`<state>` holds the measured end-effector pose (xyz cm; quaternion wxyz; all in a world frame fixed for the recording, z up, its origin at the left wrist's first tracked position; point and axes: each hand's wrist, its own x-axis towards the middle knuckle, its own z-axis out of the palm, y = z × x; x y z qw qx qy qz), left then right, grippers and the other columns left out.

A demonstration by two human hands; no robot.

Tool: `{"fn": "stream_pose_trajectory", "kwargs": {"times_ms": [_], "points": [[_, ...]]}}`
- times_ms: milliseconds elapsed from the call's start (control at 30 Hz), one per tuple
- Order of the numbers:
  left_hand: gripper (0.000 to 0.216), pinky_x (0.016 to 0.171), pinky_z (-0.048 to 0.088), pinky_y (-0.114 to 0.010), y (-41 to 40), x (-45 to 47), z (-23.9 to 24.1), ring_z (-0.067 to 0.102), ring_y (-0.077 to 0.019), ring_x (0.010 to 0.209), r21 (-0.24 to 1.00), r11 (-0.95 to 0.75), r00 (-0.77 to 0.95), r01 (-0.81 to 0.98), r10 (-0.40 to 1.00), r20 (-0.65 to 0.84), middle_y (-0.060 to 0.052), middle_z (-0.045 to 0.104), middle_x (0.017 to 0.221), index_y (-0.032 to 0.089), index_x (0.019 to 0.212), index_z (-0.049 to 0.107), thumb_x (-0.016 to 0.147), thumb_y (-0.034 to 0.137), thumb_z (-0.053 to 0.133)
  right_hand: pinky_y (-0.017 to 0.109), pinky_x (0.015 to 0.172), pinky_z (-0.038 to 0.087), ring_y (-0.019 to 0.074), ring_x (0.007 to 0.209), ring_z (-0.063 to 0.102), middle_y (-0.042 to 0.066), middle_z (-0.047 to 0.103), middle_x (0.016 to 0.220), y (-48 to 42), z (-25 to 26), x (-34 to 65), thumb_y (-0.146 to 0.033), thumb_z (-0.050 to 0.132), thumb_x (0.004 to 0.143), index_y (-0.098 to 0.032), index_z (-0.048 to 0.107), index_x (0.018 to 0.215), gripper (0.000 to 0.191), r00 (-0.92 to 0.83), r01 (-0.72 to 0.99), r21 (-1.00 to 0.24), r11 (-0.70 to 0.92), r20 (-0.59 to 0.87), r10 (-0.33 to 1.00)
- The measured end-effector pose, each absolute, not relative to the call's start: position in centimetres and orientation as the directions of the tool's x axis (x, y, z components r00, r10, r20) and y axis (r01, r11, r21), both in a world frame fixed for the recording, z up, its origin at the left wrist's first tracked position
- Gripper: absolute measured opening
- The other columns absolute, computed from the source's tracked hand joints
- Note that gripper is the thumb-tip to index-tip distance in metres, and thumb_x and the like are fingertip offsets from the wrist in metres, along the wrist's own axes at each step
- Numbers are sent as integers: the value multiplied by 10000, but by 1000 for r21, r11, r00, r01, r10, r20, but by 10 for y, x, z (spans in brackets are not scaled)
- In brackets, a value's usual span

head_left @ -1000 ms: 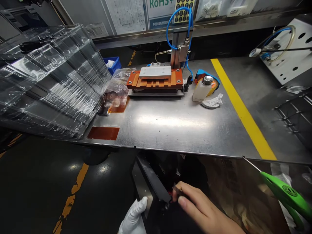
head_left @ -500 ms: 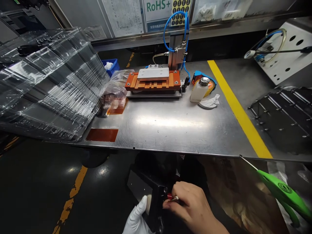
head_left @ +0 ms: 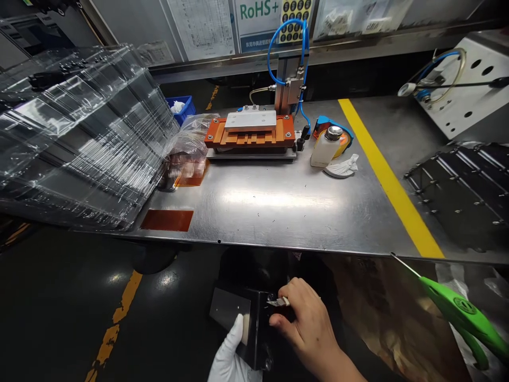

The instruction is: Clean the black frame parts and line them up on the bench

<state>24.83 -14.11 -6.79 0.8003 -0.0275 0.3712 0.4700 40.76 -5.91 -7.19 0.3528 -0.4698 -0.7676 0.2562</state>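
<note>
Below the front edge of the steel workbench (head_left: 302, 212), my white-gloved left hand (head_left: 230, 355) grips a dark boxy metal block (head_left: 246, 323) from underneath, thumb up against its side. My bare right hand (head_left: 306, 323) is closed in a pinch on a small thin silvery piece (head_left: 278, 302), held against the block's top right corner. Both hands are low in the head view, in front of the bench.
On the bench stand an orange fixture with a pneumatic press (head_left: 254, 132), a white bottle (head_left: 324, 146), a crumpled cloth (head_left: 342, 165) and amber tape patches (head_left: 167, 220). Clear plastic trays (head_left: 75, 132) are stacked left. A black rack (head_left: 465, 191) lies right; a green-handled tool (head_left: 461, 313) juts at lower right.
The block has been turned and lifted slightly in my left hand. My right hand has moved up from the block's red spot to its top corner, still pinching the small piece.
</note>
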Motion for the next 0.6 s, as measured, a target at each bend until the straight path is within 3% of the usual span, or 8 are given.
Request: {"fn": "stream_pose_trajectory", "kwargs": {"times_ms": [200, 500, 600], "points": [[306, 895, 543, -434, -135, 250, -67, 619, -227, 1069, 297, 530, 255, -794, 735, -628, -83, 617, 1258, 229, 1193, 611, 931, 385, 590, 277, 539, 355, 145, 555, 474, -17, 498, 619, -56, -73, 409, -705, 258, 963, -216, 510, 709, 606, -303, 557, -711, 430, 308, 902], [291, 904, 549, -444, -130, 249, -67, 642, -224, 1064, 208, 489, 283, -847, 746, -603, -83, 654, 1234, 219, 1162, 638, 930, 390, 596, 277, 553, 379, 152, 581, 494, -20, 500, 642, -60, -74, 410, -736, 194, 948, -225, 465, 704, 628, -361, 512, -788, 342, 164, 918], [204, 981, 512, -264, -126, 248, -67, 676, -130, 1042, 142, 457, 306, -878, 764, -568, -13, 741, 1149, 222, 1054, 720, 955, 326, 574, 283, 563, 381, 155, 589, 497, -19, 497, 649, -66, -75, 410, -676, 169, 987, -229, 434, 699, 595, -413, 520, -778, 353, 132, 901]]}}
